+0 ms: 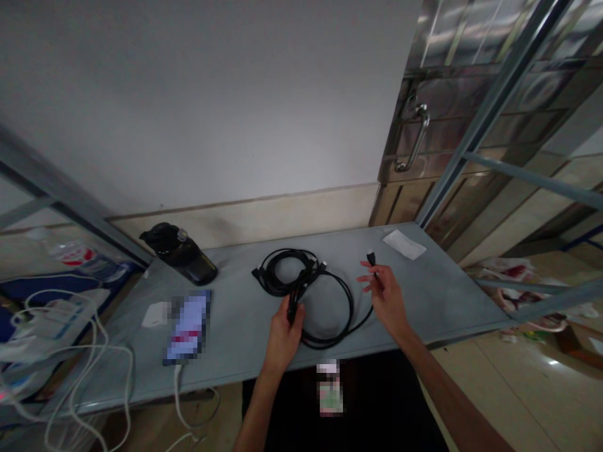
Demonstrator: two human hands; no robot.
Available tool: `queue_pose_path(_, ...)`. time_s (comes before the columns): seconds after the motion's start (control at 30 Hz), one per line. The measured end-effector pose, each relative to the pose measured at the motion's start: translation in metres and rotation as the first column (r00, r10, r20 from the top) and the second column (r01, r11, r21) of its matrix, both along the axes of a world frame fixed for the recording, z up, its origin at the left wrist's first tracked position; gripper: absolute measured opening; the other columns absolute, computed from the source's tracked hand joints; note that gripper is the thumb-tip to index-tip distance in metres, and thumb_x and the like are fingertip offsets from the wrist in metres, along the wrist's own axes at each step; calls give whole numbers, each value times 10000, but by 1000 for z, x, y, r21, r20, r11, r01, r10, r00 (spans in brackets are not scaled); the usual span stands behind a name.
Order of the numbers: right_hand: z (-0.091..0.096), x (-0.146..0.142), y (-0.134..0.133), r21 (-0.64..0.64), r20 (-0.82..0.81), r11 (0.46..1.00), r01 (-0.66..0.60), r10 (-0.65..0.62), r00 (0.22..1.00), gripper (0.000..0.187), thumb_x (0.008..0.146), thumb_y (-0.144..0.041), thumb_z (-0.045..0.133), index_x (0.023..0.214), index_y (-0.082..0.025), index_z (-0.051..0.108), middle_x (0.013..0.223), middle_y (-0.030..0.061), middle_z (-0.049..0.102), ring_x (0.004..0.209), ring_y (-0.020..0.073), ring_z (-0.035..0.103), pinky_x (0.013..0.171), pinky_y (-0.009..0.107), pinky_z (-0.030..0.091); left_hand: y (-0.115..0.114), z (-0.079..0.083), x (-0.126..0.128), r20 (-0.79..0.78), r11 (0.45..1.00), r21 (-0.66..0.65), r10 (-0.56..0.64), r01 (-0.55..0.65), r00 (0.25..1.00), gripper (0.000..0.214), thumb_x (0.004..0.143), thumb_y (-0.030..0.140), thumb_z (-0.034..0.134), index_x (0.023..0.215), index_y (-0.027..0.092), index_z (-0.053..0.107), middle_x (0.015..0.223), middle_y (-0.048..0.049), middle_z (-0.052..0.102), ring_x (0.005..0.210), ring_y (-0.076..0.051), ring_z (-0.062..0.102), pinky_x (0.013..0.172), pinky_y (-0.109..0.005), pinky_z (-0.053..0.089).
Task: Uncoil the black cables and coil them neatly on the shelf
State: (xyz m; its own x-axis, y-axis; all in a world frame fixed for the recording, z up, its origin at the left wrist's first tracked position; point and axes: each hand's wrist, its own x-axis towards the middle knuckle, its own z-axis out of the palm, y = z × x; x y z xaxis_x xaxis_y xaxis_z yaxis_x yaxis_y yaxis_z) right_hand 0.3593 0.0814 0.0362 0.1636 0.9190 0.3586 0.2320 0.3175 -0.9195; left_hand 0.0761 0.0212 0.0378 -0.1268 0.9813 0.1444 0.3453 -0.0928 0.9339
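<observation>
Black cable [351, 307] lay looped on the grey bench [235, 320] as your left hand [285, 323] closed around its strands and your right hand [387, 294], some fingers splayed, pinched it below the connector [371, 258].

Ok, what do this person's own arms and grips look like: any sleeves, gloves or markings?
The left grip and right grip are human hands without gloves. The slim left forearm and right forearm are bare to the picture's edge, with no sleeve, watch or bracelet showing. Rings or fine markings are too small to tell. Black clothing covers the lap.
</observation>
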Motion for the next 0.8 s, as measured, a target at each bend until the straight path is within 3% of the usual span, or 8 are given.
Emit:
queue_pose_path(0.1, 8, -10, 7, 33, 121, 993, -117, 112, 986, 362, 1172, -417, 527, 1492, -249, 522, 1424, 173, 799, 1141, 273, 835, 969, 461, 681, -4, 1, 3, -5, 997, 2, -82, 82, 997, 484, 1099, 512, 648, 1484, 222, 691, 1359, -142, 804, 1198, -311, 767, 1072, -435, 570)
queue_pose_path(0.17, 14, -24, 9, 74, 281, 967, -245, 215, 935, 373, 1165, -334, 542, 1521, -250, 612, 1398, 150, 814, 1294, 292, 788, 1152, 529, 618, -6, 4, 5, -2, 988, -26, -149, 149, 989, 443, 1111, 493, 627, 1448, 218, 712, 1211, -123, 830, 1075, -299, 780, 1006, -427, 587)
queue_pose_path(0.27, 22, -52, 6, 112, 491, 885, -453, 347, 799, 379, 1148, -214, 547, 1469, -272, 740, 1484, 130, 780, 1389, 289, 734, 1239, 554, 557, -8, 8, 7, -5, 975, -64, -212, 211, 977, 381, 1110, 462, 603, 1356, 210, 749, 1024, -97, 818, 889, -279, 756, 870, -399, 589)
queue_pose_path(0.37, 24, -75, 0, 53, 619, 813, -579, 428, 658, 394, 1135, -143, 572, 1463, -261, 757, 1412, 111, 812, 1323, 263, 754, 1188, 484, 583, -9, 8, 7, -42, 981, -66, -184, 181, 982, 294, 1077, 437, 612, 1123, 201, 781, 901, -92, 788, 793, -271, 720, 802, -392, 561)
queue_pose_path(0.47, 20, -85, -3, -2, 701, 795, -606, 434, 566, 421, 1116, -117, 609, 1489, -260, 744, 1369, 99, 819, 1269, 262, 758, 1148, 450, 584, -8, 4, 6, -63, 989, -68, -134, 130, 989, 273, 1040, 454, 638, 957, 214, 738, 819, -89, 765, 789, -284, 732, 819, -410, 565)
queue_pose_path(0.53, 17, -85, -3, -17, 736, 800, -600, 416, 534, 459, 1118, -132, 622, 1547, -266, 710, 1339, 107, 813, 1231, 268, 754, 1115, 448, 588, -7, 2, 6, -6, 990, -85, -115, 114, 993, 276, 1017, 472, 684, 1101, 212, 722, 888, -90, 796, 802, -286, 752, 808, -411, 581)
queue_pose_path(0.67, 13, -80, -3, -51, 749, 801, -596, 426, 508, 403, 1142, -186, 623, 1524, -265, 724, 1205, 93, 781, 1083, 240, 743, 979, 367, 611, -9, -1, 6, 190, 990, -105, -73, 94, 979, 622, 958, 455, 805, 1467, 243, 516, 1042, -54, 801, 815, -251, 765, 742, -363, 599)
queue_pose_path(0.8, 15, -78, -6, -83, 749, 791, -606, 450, 486, 331, 1147, -156, 585, 1409, -239, 770, 1141, 72, 742, 985, 200, 721, 867, 286, 595, -10, 0, 6, 202, 993, -54, -89, 101, 975, 582, 966, 426, 814, 1442, 243, 534, 1089, -40, 769, 841, -217, 756, 772, -341, 600)
